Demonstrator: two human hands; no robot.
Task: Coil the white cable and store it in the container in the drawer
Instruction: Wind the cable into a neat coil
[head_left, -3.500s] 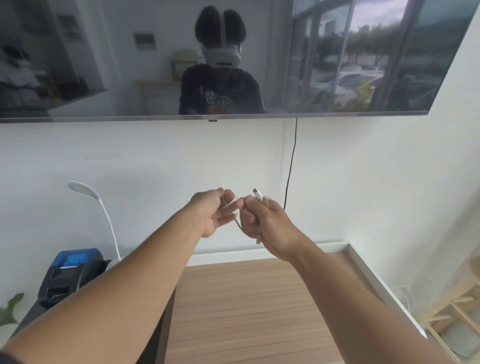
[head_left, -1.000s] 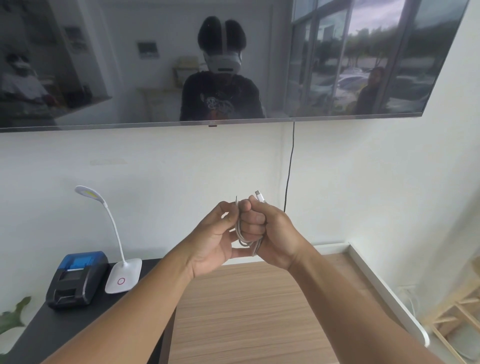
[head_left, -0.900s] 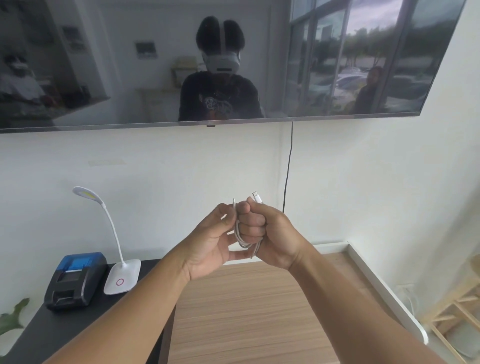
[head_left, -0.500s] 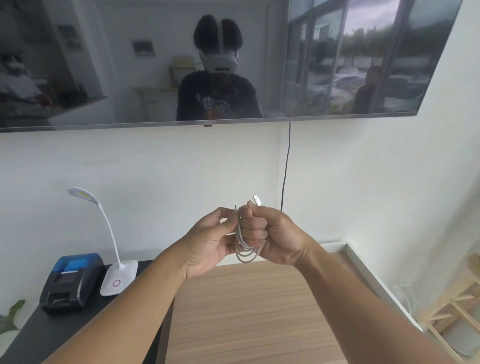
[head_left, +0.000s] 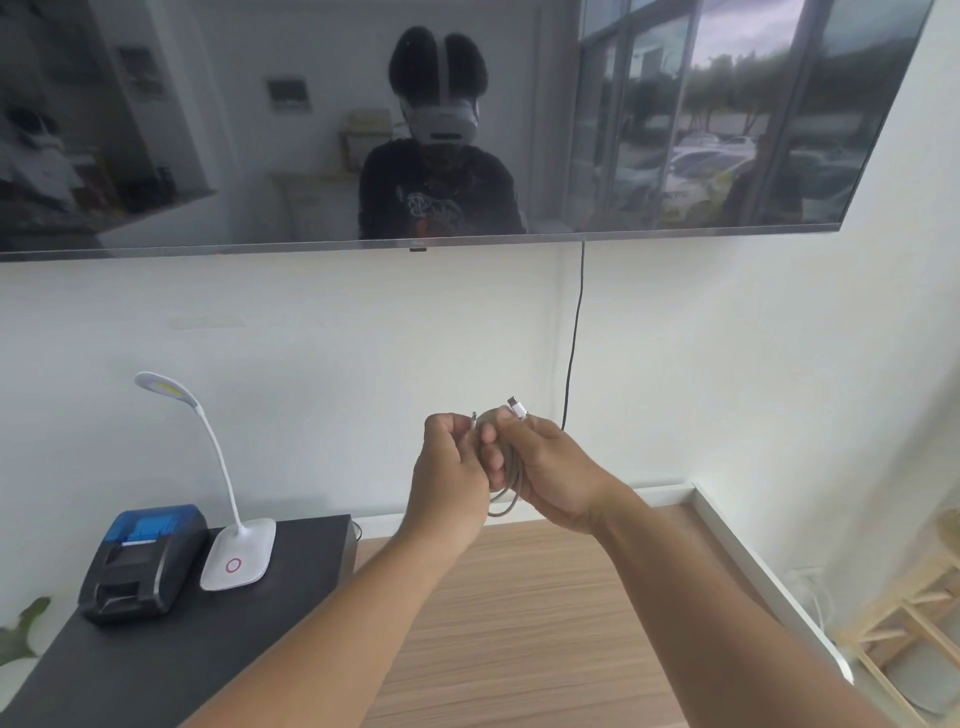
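Note:
The white cable (head_left: 506, 488) is wound into a small bundle of loops held in front of me above the wooden floor. My right hand (head_left: 550, 467) grips the loops, and one plug end (head_left: 517, 408) sticks up past its thumb. My left hand (head_left: 449, 467) pinches the other cable end (head_left: 474, 419) right beside the bundle. The two hands touch. No drawer or container is in view.
A black cabinet top (head_left: 156, 654) at the left carries a white desk lamp (head_left: 234, 551) and a blue-lidded black printer (head_left: 143, 561). A wall screen (head_left: 415, 124) hangs above with a black cord (head_left: 574, 338) running down. A light wooden rack (head_left: 904, 618) stands at the right.
The cable went from a loose strand between my hands to a tighter bundle in my right hand. My left hand closed in against the loops, and my view tipped slightly down and right.

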